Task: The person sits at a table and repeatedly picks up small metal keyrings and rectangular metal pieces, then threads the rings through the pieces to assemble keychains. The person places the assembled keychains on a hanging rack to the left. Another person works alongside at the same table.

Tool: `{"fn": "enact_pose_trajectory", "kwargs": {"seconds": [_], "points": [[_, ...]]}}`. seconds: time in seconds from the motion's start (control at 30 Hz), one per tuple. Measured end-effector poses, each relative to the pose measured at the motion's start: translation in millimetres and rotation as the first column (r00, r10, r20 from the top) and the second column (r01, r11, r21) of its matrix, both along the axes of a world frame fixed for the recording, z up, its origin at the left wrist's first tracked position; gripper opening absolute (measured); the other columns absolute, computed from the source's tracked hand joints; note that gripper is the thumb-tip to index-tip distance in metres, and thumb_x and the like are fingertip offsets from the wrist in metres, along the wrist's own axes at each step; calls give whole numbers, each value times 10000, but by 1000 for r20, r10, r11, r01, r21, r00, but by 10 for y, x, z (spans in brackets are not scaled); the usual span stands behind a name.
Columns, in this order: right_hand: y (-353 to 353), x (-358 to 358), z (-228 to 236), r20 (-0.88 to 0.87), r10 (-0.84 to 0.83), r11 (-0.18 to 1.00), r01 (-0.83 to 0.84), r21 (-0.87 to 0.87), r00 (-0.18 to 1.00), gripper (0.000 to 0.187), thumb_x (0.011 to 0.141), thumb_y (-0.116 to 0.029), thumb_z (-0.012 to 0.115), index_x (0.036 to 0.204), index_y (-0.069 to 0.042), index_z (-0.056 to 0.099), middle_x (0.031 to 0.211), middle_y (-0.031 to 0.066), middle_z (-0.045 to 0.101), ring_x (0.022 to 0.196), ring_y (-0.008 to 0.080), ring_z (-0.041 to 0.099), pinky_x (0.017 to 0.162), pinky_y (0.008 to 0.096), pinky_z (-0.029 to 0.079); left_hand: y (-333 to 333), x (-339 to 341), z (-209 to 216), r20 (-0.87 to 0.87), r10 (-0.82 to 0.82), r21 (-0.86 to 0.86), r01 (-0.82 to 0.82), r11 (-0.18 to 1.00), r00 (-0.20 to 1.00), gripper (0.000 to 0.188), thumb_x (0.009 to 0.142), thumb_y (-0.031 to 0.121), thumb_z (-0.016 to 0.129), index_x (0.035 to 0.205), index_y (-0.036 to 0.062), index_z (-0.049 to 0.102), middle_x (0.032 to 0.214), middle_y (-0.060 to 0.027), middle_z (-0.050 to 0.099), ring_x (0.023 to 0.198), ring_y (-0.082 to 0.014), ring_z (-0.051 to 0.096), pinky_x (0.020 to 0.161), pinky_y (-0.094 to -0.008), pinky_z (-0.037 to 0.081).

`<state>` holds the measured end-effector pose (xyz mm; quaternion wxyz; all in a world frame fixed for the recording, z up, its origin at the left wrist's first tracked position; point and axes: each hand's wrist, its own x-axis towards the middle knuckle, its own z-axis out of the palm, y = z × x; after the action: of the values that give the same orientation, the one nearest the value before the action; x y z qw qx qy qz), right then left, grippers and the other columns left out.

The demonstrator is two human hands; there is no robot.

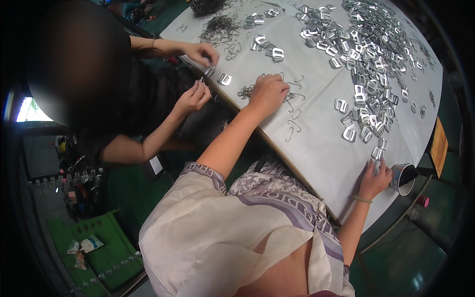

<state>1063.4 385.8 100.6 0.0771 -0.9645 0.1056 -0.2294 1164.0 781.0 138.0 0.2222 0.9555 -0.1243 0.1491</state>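
My left hand [268,95] is closed, fingers bent down into a small heap of thin wire hooks [245,92] near the table edge; what its fingertips hold is hidden. More loose hooks [295,129] lie just right of it. Farther right, my right hand [375,182] has its fingers stretched out and apart, fingertips at a silvery metal buckle [377,153] lying flat on the table. A second buckle [383,143] lies just beyond that one.
A large pile of metal buckles [371,64] covers the right of the pale tabletop [316,163]. Wire hooks [220,30] are heaped at the far left. A cup [404,185] with something dark inside stands beside my right hand. At left, another person's hands [194,97] handle small metal parts.
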Motion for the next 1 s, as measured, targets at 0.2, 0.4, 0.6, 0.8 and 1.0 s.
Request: {"fn": "enact_pose_trajectory", "kwargs": {"seconds": [0.2,0.4,0.6,0.8,1.0], "points": [[10,15,8,-5,8,1000,-8,2,1000,373,788,-253,717,1126,-108,656,973,108,567,937,307,533,805,452,419,-260,305,-101,-36,-205,440,199,875,978,78,785,149,647,768,96,701,794,-51,618,811,-241,604,735,-396,457],[56,-18,25,33,-19,998,17,63,999,354,764,-207,719,1095,-96,662,941,110,560,917,311,526,799,445,415,-190,421,168,-281,-127,-34,123,992,951,111,715,136,641,766,47,682,823,-127,668,809,-267,648,738,-381,499],[100,11,-2,6,-56,993,55,103,998,364,758,-221,739,1085,-85,653,949,92,549,938,286,520,816,432,409,44,354,73,-377,-76,-295,-42,955,923,172,733,174,657,785,11,648,728,-116,649,667,-225,619,645,-324,491],[50,199,-14,-45,-77,995,79,64,996,310,775,-214,726,1037,-66,654,956,84,551,952,276,518,818,415,411,-107,150,79,-295,-55,-372,-62,926,954,122,762,133,652,802,18,636,729,-95,635,662,-190,601,633,-310,483],[-123,291,7,181,-1,904,-77,421,983,163,839,-155,647,912,-15,603,869,84,598,815,243,580,705,374,460,-456,-254,92,-251,-204,-541,38,840,946,68,798,74,632,819,13,612,775,-90,609,682,-181,591,648,-292,485]]}}
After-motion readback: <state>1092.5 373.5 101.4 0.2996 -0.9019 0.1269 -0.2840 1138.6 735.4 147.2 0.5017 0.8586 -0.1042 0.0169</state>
